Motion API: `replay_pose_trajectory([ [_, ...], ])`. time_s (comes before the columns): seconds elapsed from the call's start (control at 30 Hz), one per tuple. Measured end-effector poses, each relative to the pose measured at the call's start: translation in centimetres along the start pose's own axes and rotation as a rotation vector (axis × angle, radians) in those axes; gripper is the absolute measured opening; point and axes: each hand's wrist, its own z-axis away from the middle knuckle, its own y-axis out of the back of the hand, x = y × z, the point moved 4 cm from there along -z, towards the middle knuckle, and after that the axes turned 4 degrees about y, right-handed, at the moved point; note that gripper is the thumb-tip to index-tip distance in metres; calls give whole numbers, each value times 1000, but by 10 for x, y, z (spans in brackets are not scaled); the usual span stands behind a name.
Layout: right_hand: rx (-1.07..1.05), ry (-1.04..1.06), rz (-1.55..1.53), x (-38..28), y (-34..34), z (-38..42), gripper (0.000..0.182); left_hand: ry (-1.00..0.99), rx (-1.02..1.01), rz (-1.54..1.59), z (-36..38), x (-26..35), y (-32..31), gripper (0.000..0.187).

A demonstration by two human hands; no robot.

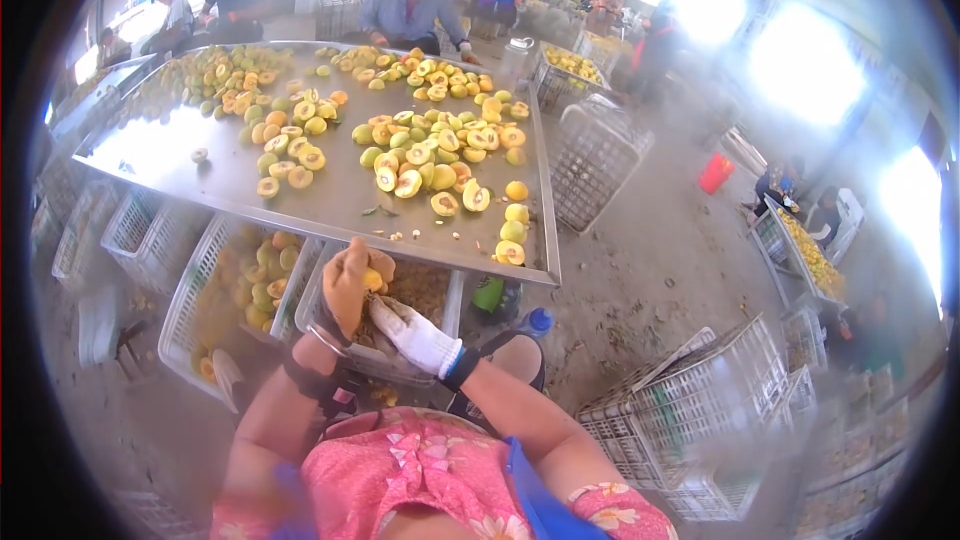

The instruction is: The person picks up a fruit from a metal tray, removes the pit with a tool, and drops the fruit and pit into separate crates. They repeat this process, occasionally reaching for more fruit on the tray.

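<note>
Just in front of the table's near edge, my bare left hand (345,288) is wrapped round a yellow apricot (373,280). My right hand (418,338), in a white glove, meets it from the right with its fingers pinched together close to the fruit. What those gloved fingers grip is too small to make out. Under both hands stands a pale crate (453,308) with brown bits in it, perhaps apricot stones. Halved and whole apricots (430,145) lie in heaps on the metal table (345,165).
A white crate (190,305) with apricots stands left of my hands. A blue-capped bottle (537,321) is on the floor at right, near stacked crates (700,405). Across the table sits a co-worker (412,5). A red bucket (716,173) stands farther off.
</note>
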Motion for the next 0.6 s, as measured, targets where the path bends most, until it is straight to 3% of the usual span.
replay_pose_trajectory([
  [0.03, 90, 335, 219, 4, -6, -6, 44, -104, 31, -75, 0, -1, -1, 60],
  [0.1, 99, 296, 132, 16, -3, -2, 42, -319, 93, -224, 2, 0, -4, 60],
  [0.13, 15, -83, -172, -9, -4, 11, 41, -150, 15, -67, 2, 4, -6, 58],
  [0.2, -47, -489, -539, -22, -13, 22, 39, 198, -139, 247, 12, 18, -12, 55],
  [0.33, -45, -648, -612, -25, -11, 27, 37, 94, -304, 61, -1, -16, 0, 57],
  [0.43, -185, -804, -894, -5, -19, 31, 37, 83, -362, -9, 0, -11, 1, 62],
  [0.5, -249, -802, -1157, 7, -26, 30, 37, 172, -327, 178, -2, -26, 6, 59],
  [0.53, -295, -771, -1263, 10, -28, 28, 37, 299, -248, 536, 1, -36, 3, 55],
  [0.57, -311, -764, -1312, 14, -30, 26, 39, 381, -300, 737, 0, -50, 6, 50],
  [0.6, -317, -748, -1355, 18, -30, 25, 41, 393, -240, 760, 1, -54, 10, 48],
])
